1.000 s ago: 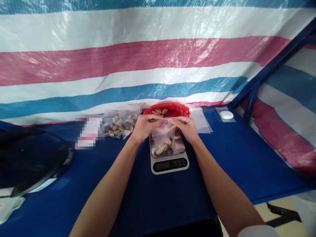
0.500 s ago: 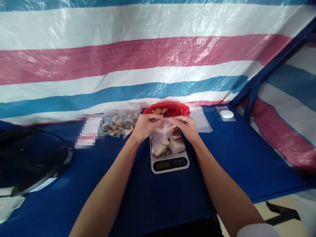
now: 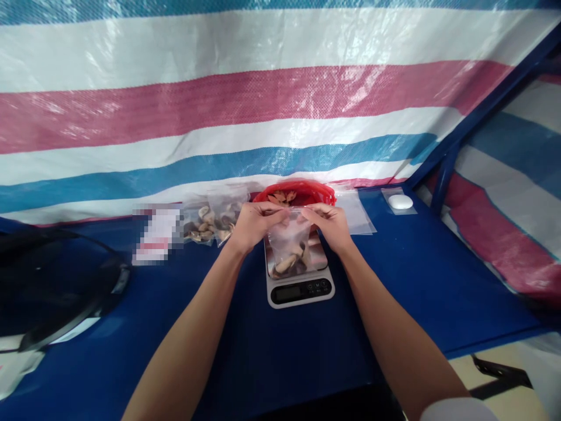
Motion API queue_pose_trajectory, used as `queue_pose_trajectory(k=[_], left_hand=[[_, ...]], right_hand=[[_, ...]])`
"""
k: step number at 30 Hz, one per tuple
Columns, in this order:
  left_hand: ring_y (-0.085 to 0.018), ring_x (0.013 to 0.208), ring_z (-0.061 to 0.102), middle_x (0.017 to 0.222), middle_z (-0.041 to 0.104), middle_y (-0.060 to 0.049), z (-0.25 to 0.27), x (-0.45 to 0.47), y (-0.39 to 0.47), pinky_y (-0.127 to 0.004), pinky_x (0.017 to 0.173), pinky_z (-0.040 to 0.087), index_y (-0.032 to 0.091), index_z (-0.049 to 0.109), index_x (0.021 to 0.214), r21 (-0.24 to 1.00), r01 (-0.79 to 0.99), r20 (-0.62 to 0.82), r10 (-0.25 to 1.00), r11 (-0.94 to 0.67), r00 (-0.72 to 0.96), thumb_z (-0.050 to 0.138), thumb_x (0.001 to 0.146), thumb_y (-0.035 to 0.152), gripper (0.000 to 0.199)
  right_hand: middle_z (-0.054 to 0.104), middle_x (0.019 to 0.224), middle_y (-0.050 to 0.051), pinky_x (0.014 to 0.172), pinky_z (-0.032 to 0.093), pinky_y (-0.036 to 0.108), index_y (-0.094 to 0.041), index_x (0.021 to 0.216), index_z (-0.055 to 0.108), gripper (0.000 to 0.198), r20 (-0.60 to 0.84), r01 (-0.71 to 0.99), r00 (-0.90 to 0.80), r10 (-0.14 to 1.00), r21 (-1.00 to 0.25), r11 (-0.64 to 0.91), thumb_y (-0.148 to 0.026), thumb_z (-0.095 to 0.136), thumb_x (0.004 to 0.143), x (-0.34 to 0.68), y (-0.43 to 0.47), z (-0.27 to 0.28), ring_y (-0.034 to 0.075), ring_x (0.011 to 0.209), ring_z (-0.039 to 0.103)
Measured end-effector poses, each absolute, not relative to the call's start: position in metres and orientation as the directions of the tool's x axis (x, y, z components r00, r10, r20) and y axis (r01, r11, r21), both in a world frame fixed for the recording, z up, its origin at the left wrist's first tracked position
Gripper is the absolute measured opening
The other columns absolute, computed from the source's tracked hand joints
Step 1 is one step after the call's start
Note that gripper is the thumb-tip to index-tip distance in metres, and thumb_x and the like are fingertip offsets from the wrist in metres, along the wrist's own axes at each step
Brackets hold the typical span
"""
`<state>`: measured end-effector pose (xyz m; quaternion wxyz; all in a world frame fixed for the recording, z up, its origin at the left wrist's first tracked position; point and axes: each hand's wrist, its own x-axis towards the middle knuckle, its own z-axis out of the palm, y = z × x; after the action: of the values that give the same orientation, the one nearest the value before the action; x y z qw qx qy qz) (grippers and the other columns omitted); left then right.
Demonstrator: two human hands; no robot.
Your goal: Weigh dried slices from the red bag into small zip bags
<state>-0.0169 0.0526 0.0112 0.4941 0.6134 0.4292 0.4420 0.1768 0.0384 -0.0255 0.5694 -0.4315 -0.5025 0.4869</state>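
Observation:
A clear plastic bag (image 3: 290, 242) with several brownish dried pieces, perhaps mushrooms, in its bottom hangs over a white kitchen scale (image 3: 301, 295). My left hand (image 3: 262, 225) pinches the bag's top edge from the left. My right hand (image 3: 328, 223) pinches the same edge from the right, close to the left fingertips. The scale's dark display shows no readable digits. Just behind my hands lies a red plastic bag (image 3: 302, 188) with more dried pieces inside, partly hidden. Whether the clear bag's bottom touches the scale plate I cannot tell.
Filled clear bags (image 3: 205, 225) lie left of the scale, by a blurred-out card (image 3: 155, 234). Flat clear bags (image 3: 358, 213) lie to the right, and a white oval object (image 3: 400, 202) farther right. A black round object (image 3: 56, 280) occupies the left of the blue table (image 3: 421, 280).
Both hands keep their pinch on the clear bag's top edge, with only a slight shift of the fingers. The whole view has moved a little.

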Motion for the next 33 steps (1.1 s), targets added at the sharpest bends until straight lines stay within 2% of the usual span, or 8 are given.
queue_pose_trajectory(k=[4,11,17,23,33], left_hand=[[-0.017,0.066,0.068,0.071,0.077,-0.006,0.011,-0.015,0.051,-0.027,0.064,0.053,0.016,0.081,0.077,0.989,0.070,0.108,0.958,-0.131,0.267,0.085,0.071,0.039,0.024],[-0.015,0.063,0.066,0.070,0.077,-0.005,0.013,-0.020,0.053,-0.025,0.062,0.052,0.016,0.082,0.078,0.986,0.099,0.105,0.962,-0.133,0.251,0.086,0.071,0.037,0.023],[-0.018,0.066,0.069,0.073,0.078,-0.006,0.012,-0.018,0.052,-0.028,0.063,0.055,0.015,0.082,0.081,0.986,0.100,0.104,0.964,-0.132,0.246,0.087,0.068,0.038,0.026],[-0.017,0.063,0.069,0.071,0.077,-0.006,0.016,-0.024,0.051,-0.028,0.063,0.058,0.015,0.082,0.081,0.998,0.067,-0.026,0.964,0.009,0.263,0.088,0.068,0.038,0.028],[-0.015,0.065,0.069,0.076,0.078,-0.006,0.024,-0.040,0.054,-0.026,0.065,0.058,0.015,0.082,0.081,0.995,0.086,-0.077,0.948,0.053,0.308,0.089,0.066,0.040,0.030]], right_hand=[[0.076,0.071,0.003,0.066,0.058,0.030,-0.019,0.072,0.076,0.035,0.194,-0.112,0.016,0.981,-0.974,0.195,-0.053,0.083,0.069,0.176,0.040,-0.024,0.017,0.066,0.070],[0.076,0.073,0.003,0.060,0.054,0.028,-0.019,0.073,0.077,0.029,0.193,-0.087,0.034,0.981,-0.977,0.195,-0.048,0.080,0.076,0.179,0.041,-0.031,0.016,0.062,0.067],[0.079,0.081,0.003,0.074,0.058,0.031,-0.020,0.084,0.079,0.024,0.205,-0.123,-0.007,0.979,-0.972,0.202,-0.043,0.082,0.076,0.177,0.041,-0.033,0.018,0.074,0.073],[0.078,0.074,0.003,0.067,0.058,0.031,-0.020,0.082,0.078,0.026,0.169,-0.134,0.022,0.985,-0.976,0.171,-0.044,0.083,0.073,0.177,0.040,-0.032,0.018,0.068,0.072],[0.078,0.074,0.002,0.059,0.058,0.030,-0.022,0.078,0.080,0.022,0.162,-0.196,0.052,0.985,-0.966,0.169,-0.043,0.084,0.073,0.184,0.038,-0.033,0.018,0.064,0.071]])
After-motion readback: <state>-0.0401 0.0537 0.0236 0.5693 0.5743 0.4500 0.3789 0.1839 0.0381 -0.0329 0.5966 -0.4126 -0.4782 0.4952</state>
